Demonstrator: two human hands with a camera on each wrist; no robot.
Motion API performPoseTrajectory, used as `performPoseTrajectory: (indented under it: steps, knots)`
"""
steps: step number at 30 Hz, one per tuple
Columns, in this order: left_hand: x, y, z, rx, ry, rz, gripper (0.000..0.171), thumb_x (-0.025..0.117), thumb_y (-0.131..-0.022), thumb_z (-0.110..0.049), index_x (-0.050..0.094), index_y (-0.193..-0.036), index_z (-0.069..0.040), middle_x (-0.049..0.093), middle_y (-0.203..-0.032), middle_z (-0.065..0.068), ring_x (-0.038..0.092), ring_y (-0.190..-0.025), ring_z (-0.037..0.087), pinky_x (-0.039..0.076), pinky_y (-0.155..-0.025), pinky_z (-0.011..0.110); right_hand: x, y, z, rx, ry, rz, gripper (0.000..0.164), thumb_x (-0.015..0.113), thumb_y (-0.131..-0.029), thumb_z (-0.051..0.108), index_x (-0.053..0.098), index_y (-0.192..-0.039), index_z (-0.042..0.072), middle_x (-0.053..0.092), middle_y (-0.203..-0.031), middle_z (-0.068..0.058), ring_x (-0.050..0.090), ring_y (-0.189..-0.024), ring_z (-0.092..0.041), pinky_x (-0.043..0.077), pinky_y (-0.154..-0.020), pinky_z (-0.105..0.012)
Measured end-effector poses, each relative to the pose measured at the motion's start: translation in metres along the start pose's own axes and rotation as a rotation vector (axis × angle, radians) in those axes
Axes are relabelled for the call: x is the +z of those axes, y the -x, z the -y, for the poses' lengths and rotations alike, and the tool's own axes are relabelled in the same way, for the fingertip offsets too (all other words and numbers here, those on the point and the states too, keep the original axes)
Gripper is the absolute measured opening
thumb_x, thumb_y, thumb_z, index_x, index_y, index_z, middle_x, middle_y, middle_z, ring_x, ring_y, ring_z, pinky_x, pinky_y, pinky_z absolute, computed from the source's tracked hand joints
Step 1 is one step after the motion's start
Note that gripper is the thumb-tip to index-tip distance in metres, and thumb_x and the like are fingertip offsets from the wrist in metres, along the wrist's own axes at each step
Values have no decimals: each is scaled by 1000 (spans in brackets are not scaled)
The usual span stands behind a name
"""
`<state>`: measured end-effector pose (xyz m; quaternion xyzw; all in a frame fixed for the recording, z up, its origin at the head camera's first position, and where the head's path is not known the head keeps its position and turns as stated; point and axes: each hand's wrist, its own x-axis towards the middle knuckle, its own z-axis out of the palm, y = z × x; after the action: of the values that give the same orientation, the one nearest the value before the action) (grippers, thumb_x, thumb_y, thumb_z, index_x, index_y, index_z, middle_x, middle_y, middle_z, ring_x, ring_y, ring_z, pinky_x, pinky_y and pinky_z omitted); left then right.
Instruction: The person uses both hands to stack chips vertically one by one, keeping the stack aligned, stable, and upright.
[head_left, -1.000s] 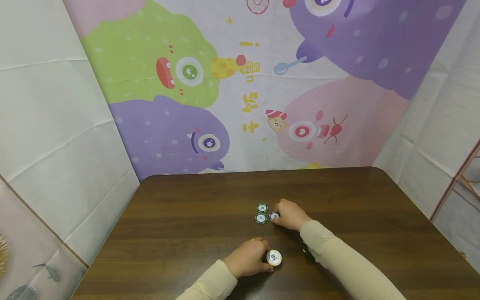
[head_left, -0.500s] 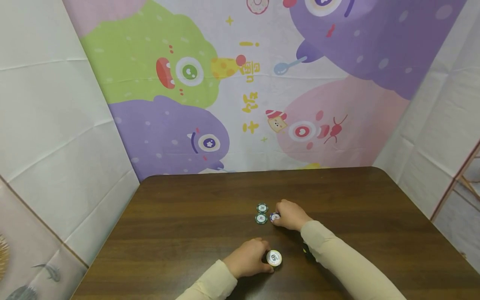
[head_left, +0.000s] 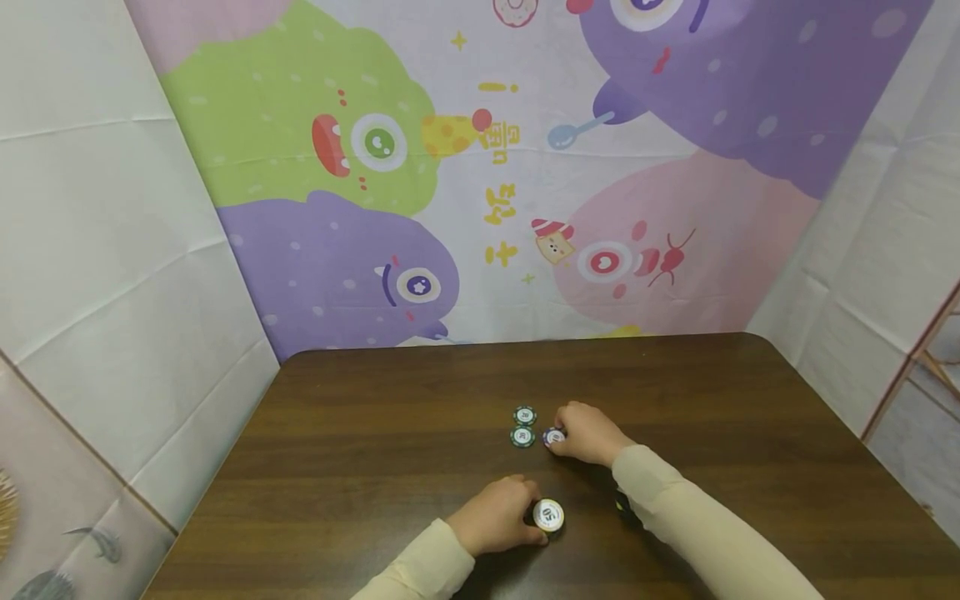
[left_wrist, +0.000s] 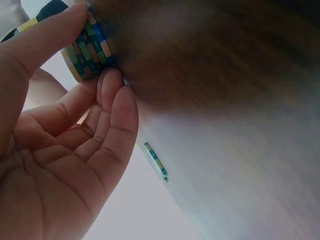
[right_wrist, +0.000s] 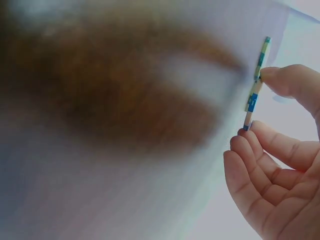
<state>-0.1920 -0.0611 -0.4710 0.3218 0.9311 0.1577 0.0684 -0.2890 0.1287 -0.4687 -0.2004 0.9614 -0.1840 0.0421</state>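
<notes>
My left hand grips a short stack of poker chips on the table, thumb and fingers round its sides. The top chip has a yellow edge and a number 50; green and blue edges show in the stack in the left wrist view. Farther away, my right hand pinches a single blue-and-white poker chip lying at the tabletop. Left of that chip, apart from it, lie two green poker chips marked 20, one just behind the other. In the right wrist view the blue chip appears edge-on between thumb and fingers.
A brown wooden table with rounded far corners lies below the hands. A dark thing with a bit of yellow is partly hidden under the right sleeve. A cartoon-printed cloth hangs behind the table, pale panels at both sides.
My right hand has shifted slightly right and towards me with the blue-and-white chip, widening the gap from the green chips. The left hand and its stack stay in place.
</notes>
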Motion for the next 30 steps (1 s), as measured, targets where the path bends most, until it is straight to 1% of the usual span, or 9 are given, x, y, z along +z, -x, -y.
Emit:
performPoseTrajectory:
  steps: [9,14,17,23,30]
  knots:
    - [0,0,-1,0,4,-10,35,86,-72,-29,67,-96,-12,61,-85,-10,49,-74,-1,44,-67,16,-7,20,1,-44,-12,-12,28,79,-77,24,67,-95,5,61,-88,-2,52,-74,-13,48,-70,-33]
    - [0,1,-1,-4,-1,-13,35,86,-72,-29,67,-96,-13,61,-85,-10,50,-75,-1,45,-68,17,-13,33,6,-80,-24,-13,29,79,-78,25,67,-97,6,63,-92,-1,55,-78,-11,49,-72,-33]
    - [0,1,-1,-2,-5,-16,35,86,-71,-30,67,-95,-13,61,-85,-10,50,-75,-1,45,-68,17,-17,43,10,-102,-37,-15,29,78,-79,25,67,-97,6,63,-94,-1,56,-80,-11,50,-71,-31]
    - [0,1,-2,-3,7,-15,34,86,-71,-28,67,-94,-12,60,-83,-10,48,-73,-1,43,-66,16,-20,61,15,-165,-49,-11,28,78,-80,26,67,-98,7,61,-94,1,56,-80,-8,49,-68,-25]
    - [1,-1,-1,0,21,-8,31,85,-73,-26,69,-95,-13,62,-84,-11,47,-73,-2,43,-66,15,-15,79,20,-260,-80,9,26,79,-79,25,67,-97,9,61,-94,3,58,-81,-6,49,-67,-21]
